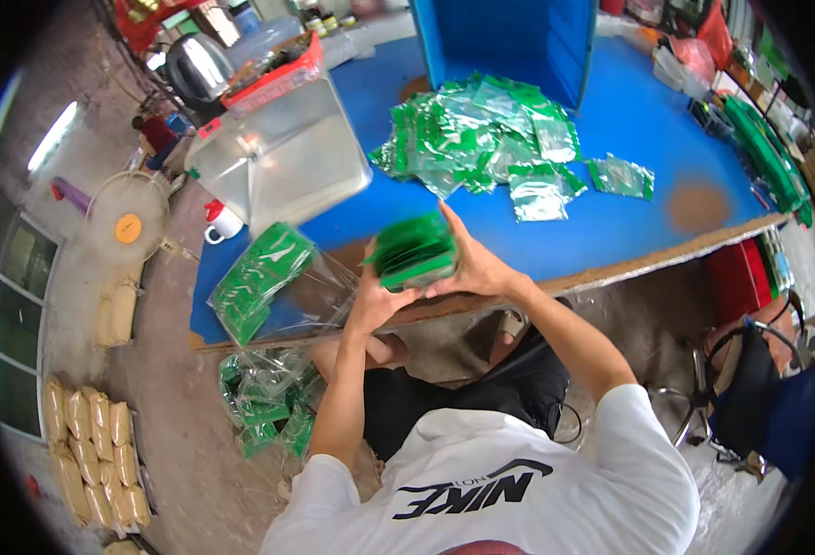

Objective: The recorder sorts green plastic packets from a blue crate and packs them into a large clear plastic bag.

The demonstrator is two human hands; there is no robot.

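Both hands clamp 1 stack of green sachets [414, 252] over the bench's near edge: left hand [377, 298] cupping beneath, right hand [470, 268] pressing its side. Just left, a clear bag of green sachets [264, 277] lies at the near-left corner. Beyond, loose sachets [490, 139] pile against a blue crate [504, 37], its top cut off. A clear tub [282, 157] blurs.
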